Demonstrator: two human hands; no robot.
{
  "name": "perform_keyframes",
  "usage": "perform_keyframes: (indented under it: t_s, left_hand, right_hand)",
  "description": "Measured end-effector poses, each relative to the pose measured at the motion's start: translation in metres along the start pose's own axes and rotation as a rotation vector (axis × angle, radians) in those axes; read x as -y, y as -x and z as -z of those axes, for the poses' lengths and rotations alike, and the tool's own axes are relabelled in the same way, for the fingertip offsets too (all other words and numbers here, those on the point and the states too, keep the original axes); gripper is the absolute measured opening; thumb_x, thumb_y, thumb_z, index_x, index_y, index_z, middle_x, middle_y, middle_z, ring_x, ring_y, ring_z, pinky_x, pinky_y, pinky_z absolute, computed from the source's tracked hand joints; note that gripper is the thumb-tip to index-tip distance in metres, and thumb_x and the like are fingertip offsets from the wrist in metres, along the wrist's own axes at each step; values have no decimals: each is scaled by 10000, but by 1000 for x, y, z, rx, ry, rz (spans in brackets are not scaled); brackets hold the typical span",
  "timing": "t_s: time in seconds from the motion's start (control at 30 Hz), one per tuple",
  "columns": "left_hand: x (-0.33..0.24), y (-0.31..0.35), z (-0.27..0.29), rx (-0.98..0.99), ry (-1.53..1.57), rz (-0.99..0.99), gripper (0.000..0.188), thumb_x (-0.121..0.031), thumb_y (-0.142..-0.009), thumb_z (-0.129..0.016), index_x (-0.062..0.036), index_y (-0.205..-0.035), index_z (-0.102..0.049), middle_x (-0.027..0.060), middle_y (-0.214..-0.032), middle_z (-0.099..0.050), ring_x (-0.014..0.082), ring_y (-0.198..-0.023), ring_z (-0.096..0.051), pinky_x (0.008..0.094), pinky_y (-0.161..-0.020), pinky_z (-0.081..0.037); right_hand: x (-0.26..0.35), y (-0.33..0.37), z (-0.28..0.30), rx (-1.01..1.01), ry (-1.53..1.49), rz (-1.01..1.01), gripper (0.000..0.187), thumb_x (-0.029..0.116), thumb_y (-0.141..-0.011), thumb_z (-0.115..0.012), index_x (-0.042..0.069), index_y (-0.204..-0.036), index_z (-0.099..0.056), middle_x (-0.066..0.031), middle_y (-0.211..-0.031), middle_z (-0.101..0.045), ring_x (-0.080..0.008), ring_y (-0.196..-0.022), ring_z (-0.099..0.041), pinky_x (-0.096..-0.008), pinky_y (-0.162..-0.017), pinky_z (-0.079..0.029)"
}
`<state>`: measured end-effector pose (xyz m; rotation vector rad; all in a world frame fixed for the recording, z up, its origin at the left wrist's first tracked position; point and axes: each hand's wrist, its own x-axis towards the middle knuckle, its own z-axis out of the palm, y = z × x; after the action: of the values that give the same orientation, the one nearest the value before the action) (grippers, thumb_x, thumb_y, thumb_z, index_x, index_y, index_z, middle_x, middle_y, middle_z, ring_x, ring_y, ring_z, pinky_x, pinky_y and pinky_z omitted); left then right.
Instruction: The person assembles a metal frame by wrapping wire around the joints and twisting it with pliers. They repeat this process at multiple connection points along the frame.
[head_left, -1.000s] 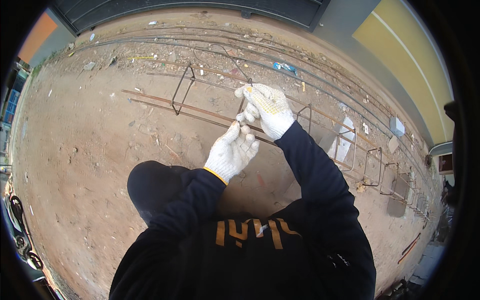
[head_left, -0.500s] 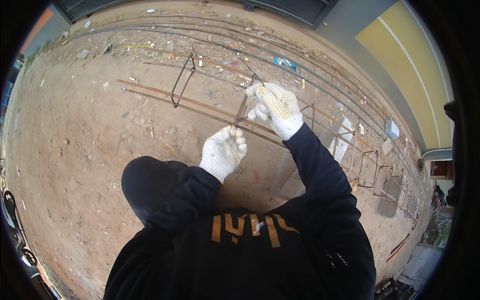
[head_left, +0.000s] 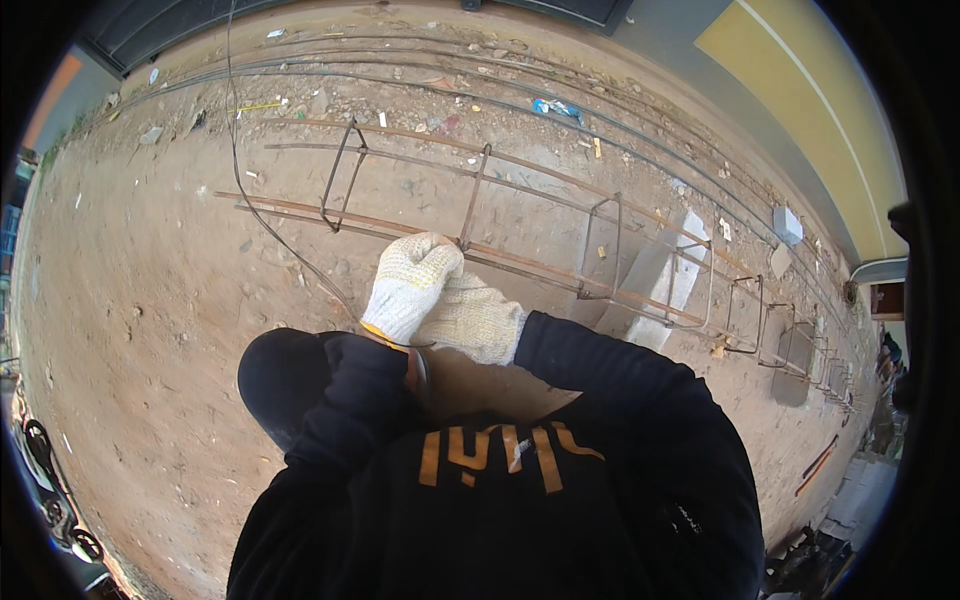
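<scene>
Both hands wear white knit gloves and meet over the near side of a long, rusty rebar cage (head_left: 520,262). My left hand (head_left: 405,282) is curled closed at the lower bars, close to a rectangular stirrup (head_left: 472,200); what its fingers hold is hidden. Pressed against it from below and right, my right hand (head_left: 475,322) has its fingers out of sight behind the left. A thin dark tie wire (head_left: 262,222) curves from the top of the view down to my left wrist, where its end is lost behind the glove.
Long loose bars (head_left: 400,62) lie along the far side before a grey and yellow wall (head_left: 800,90). Blue crumpled litter (head_left: 557,110), a pale slab (head_left: 672,280) and a light grey block (head_left: 787,225) are on the dirt ground (head_left: 150,300). The cage runs far right.
My right hand has come down and left from above the stirrup to my left hand. The wire has swung over to the left. My left hand has shifted slightly up and left.
</scene>
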<state>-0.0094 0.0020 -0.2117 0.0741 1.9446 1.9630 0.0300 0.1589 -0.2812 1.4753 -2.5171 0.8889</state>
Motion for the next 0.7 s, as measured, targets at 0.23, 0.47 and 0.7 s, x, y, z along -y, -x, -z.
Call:
perform_keyframes:
  t_s: [0.23, 0.47, 0.7]
  left_hand:
    - [-15, 14, -35, -136, -1526, -360, 164, -220, -842, -586, -67, -854, -642, 150, -851, -655, 367, -810, -649, 454, -709, -523]
    - [-38, 25, -34, 75, -1411, -247, 383, -309, -859, -658, -33, -1124, -655, 206, -1002, -671, 373, -872, -665, 454, -753, -528]
    - [-51, 71, -37, 567, -1478, -226, 472, -378, -677, -764, -71, -1025, -676, 112, -1075, -671, 319, -968, -631, 430, -871, -484]
  right_hand:
    - [-27, -28, -131, 304, -107, -408, 342, 290, -962, -504, 77, -1220, -574, -116, -1217, -592, -278, -1150, -541, -377, -992, -406]
    - [58, -6, 11, 511, -80, -380, 292, 306, -914, -576, 61, -1061, -634, -110, -1040, -649, -266, -948, -630, -347, -821, -490]
    - [148, 241, 224, -306, -71, -1031, 192, 194, -876, -641, 32, -799, -709, -165, -686, -673, -294, -594, -662, -363, -522, -510]
